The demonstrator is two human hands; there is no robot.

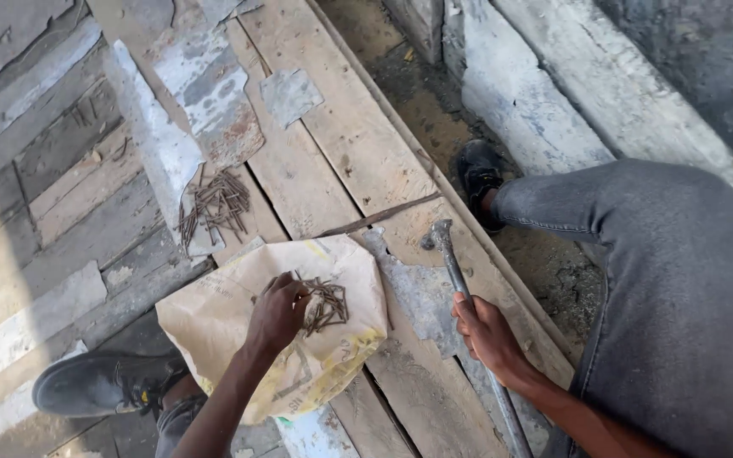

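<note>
From the head camera we look down on weathered wooden planks (358,144) and count two hands, two heaps of nails, one hammer and two black shoes.

Our left hand (277,312) sits at about seven o'clock from the middle of the view. Its fingers are curled and pinched into the nearer heap of nails (326,304), which lies on one crumpled tan paper bag (214,318); we cannot count how many nails the fingertips have hold of.

Our right hand (487,332), at roughly five o'clock, is wrapped closed around the metal shaft of the single hammer (456,271). The hammer's head (439,233) rests on the boards at twelve o'clock from that hand, beside one thin dark strip (379,217) lying across the planks.

The second heap of nails (214,206) lies loose on a pale board at ten o'clock, well apart from both hands.

One shoe (103,382) is at eight o'clock, touching the boards near the bag; the other shoe (478,174) is at one o'clock, below a grey trouser leg (663,288).
</note>
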